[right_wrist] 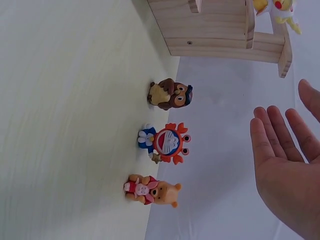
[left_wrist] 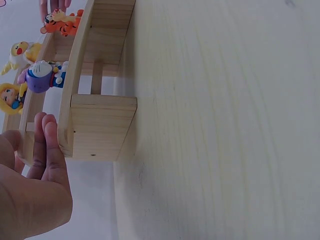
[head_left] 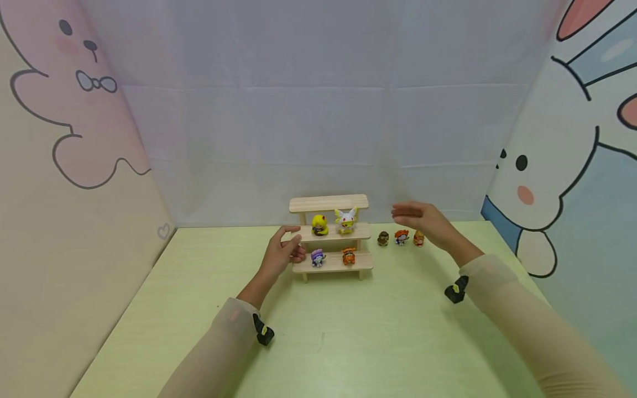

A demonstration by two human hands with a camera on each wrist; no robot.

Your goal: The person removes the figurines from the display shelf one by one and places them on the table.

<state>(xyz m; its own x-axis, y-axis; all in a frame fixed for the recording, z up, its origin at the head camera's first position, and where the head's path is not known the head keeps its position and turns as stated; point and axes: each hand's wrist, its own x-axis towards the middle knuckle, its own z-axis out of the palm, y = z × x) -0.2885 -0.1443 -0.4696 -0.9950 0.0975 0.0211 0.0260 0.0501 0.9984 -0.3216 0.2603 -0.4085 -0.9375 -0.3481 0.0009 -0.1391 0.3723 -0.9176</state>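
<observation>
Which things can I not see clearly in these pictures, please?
Right hand: mostly cut off by the left wrist view's top edge.
White-and-yellow figure and shelf: partly cut off by the right wrist view's top edge.
Back of owl figure: turned away in head and right wrist views.

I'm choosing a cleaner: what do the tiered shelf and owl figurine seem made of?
Tiered shelf: pale wood, seemingly unpainted and matte, with visible grain. Owl figurine: probably painted plastic, judging by smooth moulded shapes; resin is possible.
</observation>
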